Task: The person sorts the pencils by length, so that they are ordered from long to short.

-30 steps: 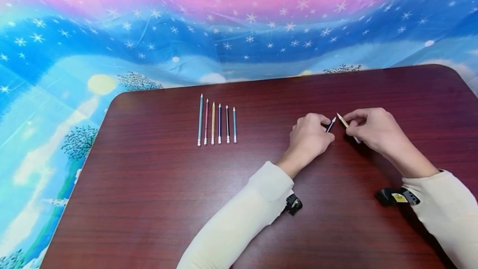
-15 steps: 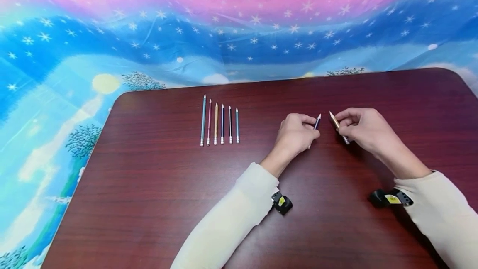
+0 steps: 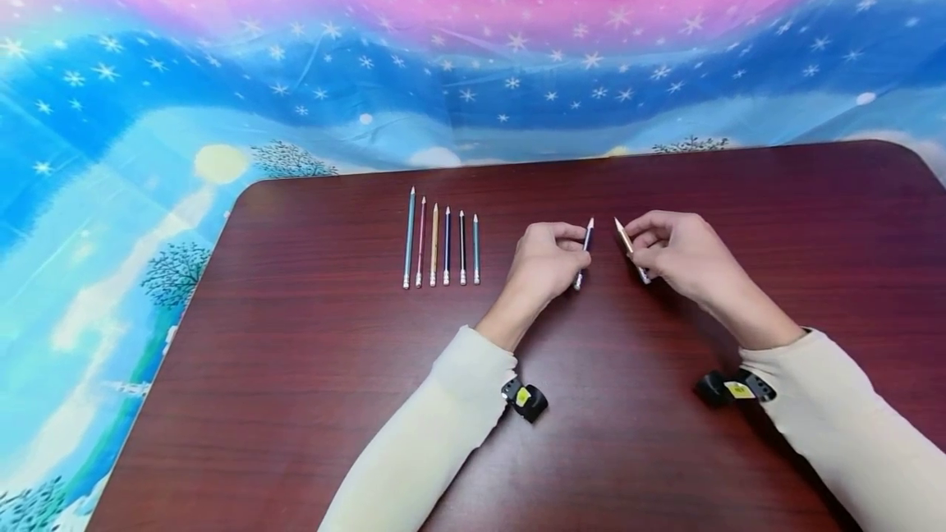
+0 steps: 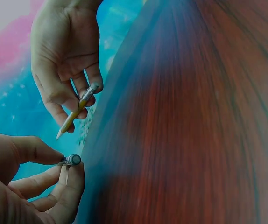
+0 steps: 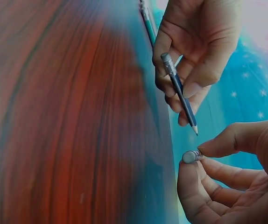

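Between thumb and fingers my left hand (image 3: 545, 261) pinches a short dark blue pencil (image 3: 587, 238), its tip pointing away from me and its eraser end toward me. My right hand (image 3: 683, 251) pinches a short yellow pencil (image 3: 625, 238), tilted with the tip toward the left. A small gap parts the two pencils. In the right wrist view the dark pencil (image 5: 179, 88) shows its grey eraser and metal band. The left wrist view shows the yellow pencil (image 4: 75, 114) held across the fingertips of the right hand.
Left of my hands several pencils lie side by side in a row, from a long teal pencil (image 3: 409, 240) at the left to a short blue pencil (image 3: 476, 249) at the right. The brown wooden table (image 3: 296, 384) ends at a patterned cloth (image 3: 473, 56) behind it.
Both hands have moved left across the table with their pencils, coming nearer the row. The dark blue pencil has turned more upright in view. The row lies as before.
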Available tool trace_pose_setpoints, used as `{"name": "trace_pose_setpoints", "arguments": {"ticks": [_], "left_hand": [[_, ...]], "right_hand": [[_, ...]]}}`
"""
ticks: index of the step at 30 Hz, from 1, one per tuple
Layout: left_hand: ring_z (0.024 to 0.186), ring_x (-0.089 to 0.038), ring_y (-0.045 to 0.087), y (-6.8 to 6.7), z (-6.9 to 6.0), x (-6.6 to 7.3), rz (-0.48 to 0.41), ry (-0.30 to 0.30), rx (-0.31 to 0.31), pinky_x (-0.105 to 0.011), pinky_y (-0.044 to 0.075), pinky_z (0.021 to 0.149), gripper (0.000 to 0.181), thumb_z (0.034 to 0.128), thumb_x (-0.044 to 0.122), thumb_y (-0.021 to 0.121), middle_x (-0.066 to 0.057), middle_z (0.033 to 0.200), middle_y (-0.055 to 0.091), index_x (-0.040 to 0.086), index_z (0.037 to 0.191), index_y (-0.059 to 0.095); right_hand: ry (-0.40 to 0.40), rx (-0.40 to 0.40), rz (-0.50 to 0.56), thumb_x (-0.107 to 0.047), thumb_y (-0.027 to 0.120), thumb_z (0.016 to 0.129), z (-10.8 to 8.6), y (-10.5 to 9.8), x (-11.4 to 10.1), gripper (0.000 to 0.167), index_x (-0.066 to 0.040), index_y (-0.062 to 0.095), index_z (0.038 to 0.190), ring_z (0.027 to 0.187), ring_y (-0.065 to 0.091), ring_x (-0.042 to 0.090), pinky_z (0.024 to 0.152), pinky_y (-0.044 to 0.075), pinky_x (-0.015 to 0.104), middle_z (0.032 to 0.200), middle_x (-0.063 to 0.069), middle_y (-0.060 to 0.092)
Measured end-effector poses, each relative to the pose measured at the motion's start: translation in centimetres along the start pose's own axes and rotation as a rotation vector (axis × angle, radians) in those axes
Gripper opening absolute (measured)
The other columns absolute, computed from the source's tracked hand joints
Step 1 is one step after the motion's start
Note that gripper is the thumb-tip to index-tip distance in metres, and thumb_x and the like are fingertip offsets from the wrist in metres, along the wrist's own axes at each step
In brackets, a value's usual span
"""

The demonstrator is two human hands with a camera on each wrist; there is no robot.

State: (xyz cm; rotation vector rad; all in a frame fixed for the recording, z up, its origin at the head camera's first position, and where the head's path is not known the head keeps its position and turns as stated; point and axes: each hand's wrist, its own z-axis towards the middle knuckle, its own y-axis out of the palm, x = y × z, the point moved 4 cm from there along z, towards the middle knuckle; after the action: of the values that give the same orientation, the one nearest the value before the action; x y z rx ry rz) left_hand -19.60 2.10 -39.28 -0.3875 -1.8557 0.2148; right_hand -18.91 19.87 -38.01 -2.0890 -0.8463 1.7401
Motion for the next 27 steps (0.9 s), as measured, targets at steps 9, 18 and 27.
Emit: {"name": "trace_pose_setpoints", "arguments": {"ticks": [9, 18, 27], "left_hand": [[0.069, -0.006, 0.063, -3.5, 0.0, -1.2, 0.03, -0.025, 0.055, -0.019, 0.049, 0.055, 0.031, 0.0919, -0.001, 0.07, -0.002, 0.096, 0.077, 0.01, 0.12, 0.077], [0.087, -0.01, 0.068, -6.1, 0.0, -1.7, 0.159, -0.012, 0.131, -0.021, 0.05, 0.065, 0.029, 0.0934, 0.005, 0.072, 0.001, 0.098, 0.076, 0.013, 0.121, 0.077], [0.091, -0.013, 0.07, -7.9, 0.2, -2.2, 0.271, -0.003, 0.185, -0.031, 0.056, 0.085, 0.028, 0.0933, 0.009, 0.075, 0.002, 0.096, 0.077, 0.014, 0.12, 0.077]], "right_hand": [[-0.012, -0.018, 0.057, 0.001, 0.059, 0.096, 0.8, 2.0, -1.9, 0.033, 0.006, 0.063, 0.128, 0.071, 0.062, 0.008, 0.066, 0.058, 0.026, 0.098, 0.01, 0.066], [-0.021, -0.049, 0.083, 0.003, 0.058, 0.095, 1.3, 2.8, -2.7, 0.035, 0.007, 0.062, 0.129, 0.07, 0.061, 0.009, 0.065, 0.057, 0.025, 0.095, 0.008, 0.066], [-0.036, -0.067, 0.093, 0.003, 0.058, 0.095, 1.6, 3.9, -3.6, 0.033, 0.006, 0.063, 0.127, 0.072, 0.061, 0.011, 0.065, 0.057, 0.026, 0.096, 0.009, 0.065]]}}
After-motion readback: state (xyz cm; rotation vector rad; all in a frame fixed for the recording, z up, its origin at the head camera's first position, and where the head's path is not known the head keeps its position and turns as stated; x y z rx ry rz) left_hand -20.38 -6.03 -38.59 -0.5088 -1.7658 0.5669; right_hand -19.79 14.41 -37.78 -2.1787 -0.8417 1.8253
